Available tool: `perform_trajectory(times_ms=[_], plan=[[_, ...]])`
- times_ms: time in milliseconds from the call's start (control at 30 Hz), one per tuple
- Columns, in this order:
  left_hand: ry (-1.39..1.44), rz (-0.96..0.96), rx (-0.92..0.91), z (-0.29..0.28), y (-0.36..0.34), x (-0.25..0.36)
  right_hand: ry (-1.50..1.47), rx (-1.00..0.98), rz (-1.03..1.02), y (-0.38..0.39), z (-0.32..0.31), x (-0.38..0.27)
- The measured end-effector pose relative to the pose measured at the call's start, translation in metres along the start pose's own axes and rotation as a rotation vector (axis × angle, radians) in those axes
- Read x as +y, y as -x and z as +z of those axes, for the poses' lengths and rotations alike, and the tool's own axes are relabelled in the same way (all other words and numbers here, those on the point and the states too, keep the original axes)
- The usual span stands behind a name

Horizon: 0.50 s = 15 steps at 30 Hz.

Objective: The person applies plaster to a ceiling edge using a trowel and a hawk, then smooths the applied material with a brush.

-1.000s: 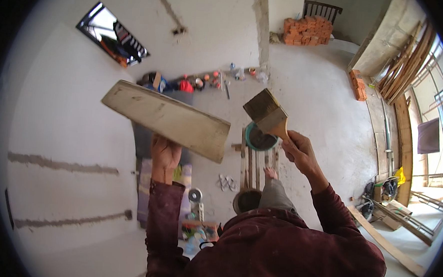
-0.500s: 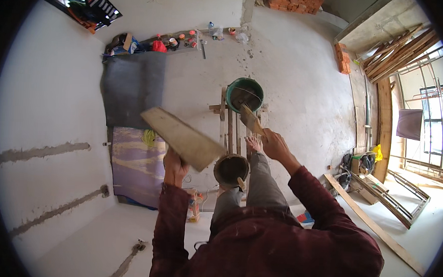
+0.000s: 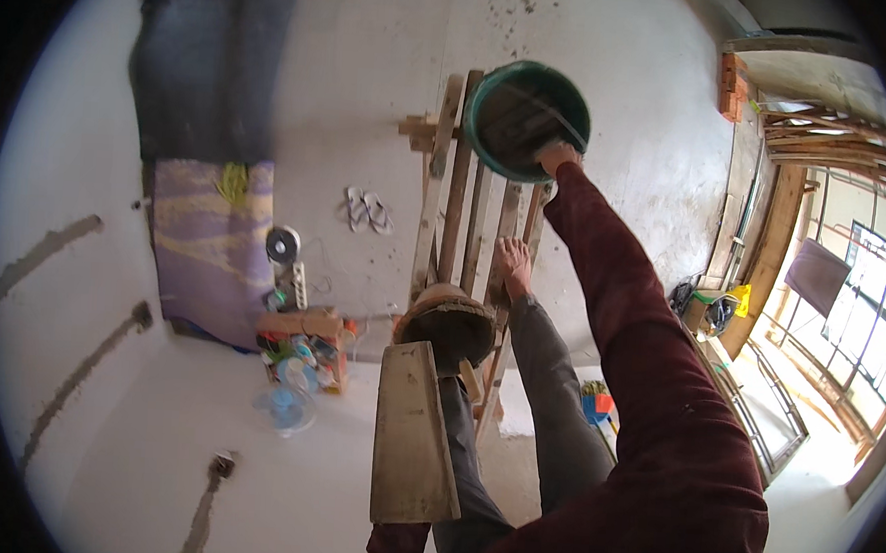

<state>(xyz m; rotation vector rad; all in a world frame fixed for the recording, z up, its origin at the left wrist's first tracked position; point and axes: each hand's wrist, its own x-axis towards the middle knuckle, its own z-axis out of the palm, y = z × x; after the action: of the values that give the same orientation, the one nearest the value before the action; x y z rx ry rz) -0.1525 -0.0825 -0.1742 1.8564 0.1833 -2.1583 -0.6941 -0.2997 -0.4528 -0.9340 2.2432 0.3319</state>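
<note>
My left hand is hidden behind a long, mortar-stained board (image 3: 414, 440), a plasterer's hawk; only its maroon sleeve (image 3: 396, 549) shows below. The hawk is held up in front of my left leg, close to the smaller bucket. My right hand (image 3: 557, 159) reaches over the near rim of a green bucket (image 3: 474, 128) with grey mortar inside. Its fingers look closed, and the trowel seen in it earlier is down in the bucket, mostly out of sight. A smaller bucket (image 3: 432, 301) has a wooden handle (image 3: 471, 380) leaning in it.
Under the buckets and my bare foot (image 3: 514, 267) runs a raised frame of wooden planks (image 3: 455, 212). Sandals (image 3: 367, 211), a cable reel (image 3: 283, 245) and a box of supplies (image 3: 305, 324) lie at the left. Bricks (image 3: 732, 88) and scaffold frames (image 3: 757, 403) are at the right.
My right hand has moved forward and down into the green bucket with the trowel. The hawk in my left hand has come back toward my body and turned lengthwise. The view has shifted.
</note>
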Motion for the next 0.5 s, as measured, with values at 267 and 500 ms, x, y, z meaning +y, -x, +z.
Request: perform_trajectory(times_ms=[267,500], plan=[[0.024,-0.094,0.129,-0.017,0.007,-0.020,-0.113,-0.045,0.073,0.030,0.001,-0.065],[-0.029,-0.098,0.066,0.003,-0.010,-0.007,-0.238,-0.038,0.223,0.015,0.019,-0.041]])
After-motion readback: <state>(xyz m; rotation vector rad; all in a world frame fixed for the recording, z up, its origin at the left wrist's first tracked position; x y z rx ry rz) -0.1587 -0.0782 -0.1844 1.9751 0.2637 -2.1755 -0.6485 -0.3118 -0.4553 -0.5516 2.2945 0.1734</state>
